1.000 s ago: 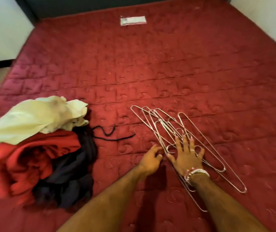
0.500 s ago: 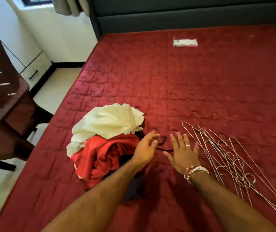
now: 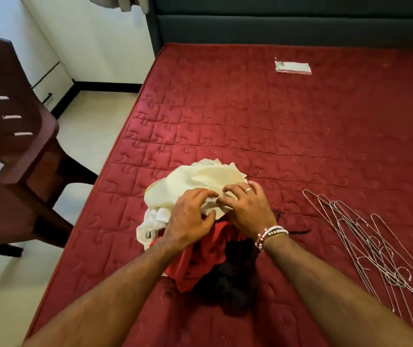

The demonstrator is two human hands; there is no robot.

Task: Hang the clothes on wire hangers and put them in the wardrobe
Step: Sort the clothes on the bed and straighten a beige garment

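On the red mattress (image 3: 250, 136), left hand (image 3: 190, 221) and right hand (image 3: 248, 209) both pinch the cream garment (image 3: 195, 177).

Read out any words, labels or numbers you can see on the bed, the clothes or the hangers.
Nothing here can be read.
White label on the red mattress: has print, but it is too small and blurred to read.
Cream garment: no writing visible.
Wire hangers: no writing visible.

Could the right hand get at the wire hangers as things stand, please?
Probably yes: the wire hangers lie uncovered on the mattress, off to the right hand's own side, though it pinches the cream garment.
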